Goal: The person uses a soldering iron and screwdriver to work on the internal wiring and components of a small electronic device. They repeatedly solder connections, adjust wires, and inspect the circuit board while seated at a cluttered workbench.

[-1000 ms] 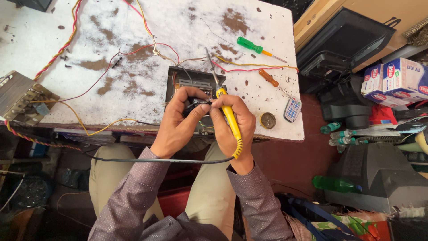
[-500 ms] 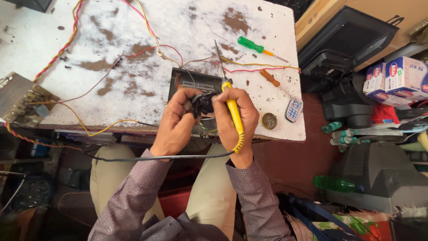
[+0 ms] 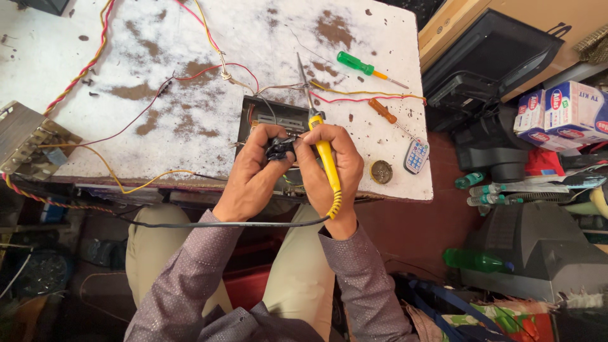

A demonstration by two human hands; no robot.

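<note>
My left hand [image 3: 253, 174] pinches a small black part [image 3: 278, 150] whose shape my fingertips mostly hide. My right hand [image 3: 329, 171] is wrapped around the yellow soldering iron [image 3: 324, 152], tip pointing to twelve o'clock. Under both hands the dark open chassis [image 3: 272, 117] is half covered. At two o'clock lie two screwdrivers, one green [image 3: 354, 63], one orange [image 3: 383, 111]. At three o'clock sit one small remote [image 3: 417, 155] and one round tin [image 3: 380, 171].

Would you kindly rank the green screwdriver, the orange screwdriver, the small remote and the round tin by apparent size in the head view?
1. Green screwdriver and orange screwdriver: similar length, too close to rank.
2. Small remote.
3. Round tin, smallest.
</note>
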